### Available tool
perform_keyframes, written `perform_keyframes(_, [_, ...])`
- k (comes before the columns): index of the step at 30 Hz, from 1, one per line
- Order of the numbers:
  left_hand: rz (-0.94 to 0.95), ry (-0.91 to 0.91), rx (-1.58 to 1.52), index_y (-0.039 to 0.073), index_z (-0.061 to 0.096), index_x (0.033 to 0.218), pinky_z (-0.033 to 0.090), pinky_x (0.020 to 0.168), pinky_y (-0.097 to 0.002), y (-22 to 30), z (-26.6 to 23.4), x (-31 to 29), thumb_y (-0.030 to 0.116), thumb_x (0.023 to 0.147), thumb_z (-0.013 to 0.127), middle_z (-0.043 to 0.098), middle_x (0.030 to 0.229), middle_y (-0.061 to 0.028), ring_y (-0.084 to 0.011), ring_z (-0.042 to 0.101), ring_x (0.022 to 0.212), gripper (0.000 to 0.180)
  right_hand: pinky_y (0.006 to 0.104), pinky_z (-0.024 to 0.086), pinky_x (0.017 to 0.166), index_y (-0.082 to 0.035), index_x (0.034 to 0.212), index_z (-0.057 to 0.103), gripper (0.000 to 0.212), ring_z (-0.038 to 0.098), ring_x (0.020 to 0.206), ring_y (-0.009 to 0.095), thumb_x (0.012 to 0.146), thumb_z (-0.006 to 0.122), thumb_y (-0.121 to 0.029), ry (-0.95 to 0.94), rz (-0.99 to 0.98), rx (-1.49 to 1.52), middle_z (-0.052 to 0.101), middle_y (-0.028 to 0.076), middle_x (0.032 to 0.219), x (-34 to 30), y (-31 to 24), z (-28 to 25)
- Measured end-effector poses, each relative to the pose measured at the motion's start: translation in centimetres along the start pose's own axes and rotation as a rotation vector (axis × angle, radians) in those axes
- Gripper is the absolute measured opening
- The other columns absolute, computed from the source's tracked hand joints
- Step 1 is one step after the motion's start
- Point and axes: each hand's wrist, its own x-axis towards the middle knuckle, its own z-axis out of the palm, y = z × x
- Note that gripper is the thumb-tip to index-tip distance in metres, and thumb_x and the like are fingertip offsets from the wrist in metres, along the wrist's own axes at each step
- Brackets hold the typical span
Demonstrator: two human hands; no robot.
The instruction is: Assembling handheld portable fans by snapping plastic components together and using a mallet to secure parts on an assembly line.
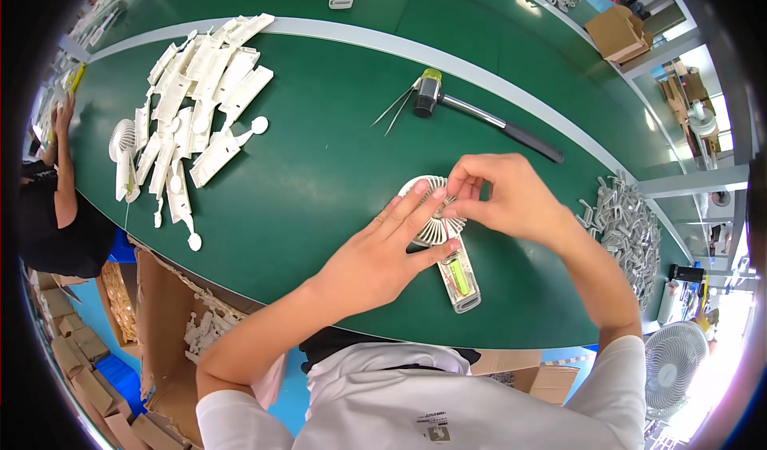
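On the green table in front of me lies a white handheld fan (pixel 436 228) with a round slatted head. Its handle (pixel 461 284) is uncovered and shows a bright green battery inside. My left hand (pixel 383 254) rests flat over the left side of the fan head, its fingers stretched out and the thumb by the top of the handle. Above the head's right side, my right hand (pixel 499 194) has its thumb and forefinger pinched together at the grille. Whatever sits between those fingertips is too small to make out.
A rubber mallet (pixel 487 116) and tweezers (pixel 395 112) lie beyond my hands. White plastic handle covers (pixel 204 91) and another fan (pixel 123 158) are at the left. Grey parts (pixel 623 230) heap at the right. A cardboard box (pixel 164 378) stands below the left edge; another person (pixel 64 202) works far left.
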Motion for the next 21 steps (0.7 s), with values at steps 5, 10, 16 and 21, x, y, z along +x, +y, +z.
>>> perform_keyframes(5, [0.102,-0.023,-0.124,0.033,0.068,0.133,0.041,0.117,-0.0486,-1.7,-0.9,0.8,0.015,0.088,0.074,0.033,0.162,-0.0188,-0.0416,0.034,0.15,0.048,0.0347,0.05,0.057,-0.01,0.08,0.066,0.027,0.064,0.066,0.023,0.08,0.084,-0.029,0.024,-0.526,-0.546,0.063,0.004,0.071,1.1,-0.9,-1.7])
perform_keyframes(10, [0.113,-0.016,-0.123,0.037,0.066,0.134,0.04,0.118,-0.0488,-2.6,-0.7,0.5,0.021,0.089,0.075,0.033,0.162,-0.0188,-0.0413,0.033,0.15,0.049,0.0372,0.049,0.053,-0.011,0.076,0.061,0.029,0.062,0.064,0.021,0.081,0.081,-0.032,-0.041,-0.743,-0.756,0.057,0.001,0.068,2.2,-1.6,-2.0])
perform_keyframes(16, [0.108,-0.003,-0.153,0.037,0.068,0.132,0.039,0.119,-0.0491,-2.8,-0.7,0.4,0.022,0.09,0.074,0.034,0.161,-0.0191,-0.0407,0.033,0.151,0.045,0.0368,0.048,0.053,-0.011,0.08,0.063,0.026,0.061,0.064,0.022,0.082,0.08,-0.031,-0.172,-0.712,-0.682,0.058,0.001,0.07,3.1,-2.0,-2.6])
perform_keyframes(21, [0.096,-0.002,-0.183,0.034,0.071,0.127,0.038,0.119,-0.0495,-2.7,-0.7,0.4,0.022,0.09,0.074,0.035,0.161,-0.0193,-0.0403,0.033,0.15,0.039,0.0391,0.049,0.057,-0.011,0.08,0.063,0.024,0.062,0.065,0.025,0.08,0.082,-0.027,-0.13,-0.597,-0.685,0.06,0.003,0.071,2.4,-2.7,-1.7])
